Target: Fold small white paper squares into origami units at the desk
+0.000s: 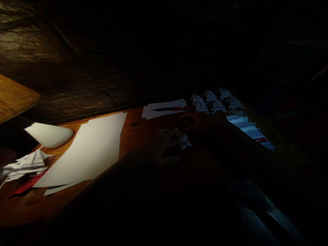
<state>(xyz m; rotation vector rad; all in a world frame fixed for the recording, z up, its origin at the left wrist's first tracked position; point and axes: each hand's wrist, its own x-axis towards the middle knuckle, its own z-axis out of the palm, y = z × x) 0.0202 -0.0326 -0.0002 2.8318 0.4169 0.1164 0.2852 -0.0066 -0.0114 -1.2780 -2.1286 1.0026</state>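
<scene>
A small folded paper star (pixel 186 142) lies on the dark part of the wooden table, partly covered by fingers. My left hand (pixel 162 145) reaches in from the left. Its fingertips touch the star's left side, and the thumb is spread away from the fingers. Just above the star is my right hand (pixel 190 121), in deep shadow with its fingers curled; what they hold, if anything, is hidden. Beyond the hands, a knife (pixel 166 109) with a red handle lies on a small stack of white paper (pixel 151 112).
Several folded paper stars (pixel 214 102) stand at the back right, near a lit phone (pixel 251 131). To the left are large white sheets (pixel 92 147), a curled sheet (pixel 50 135), crumpled folded paper (pixel 29 162) and a red object (pixel 27 184). A wall borders the table's back.
</scene>
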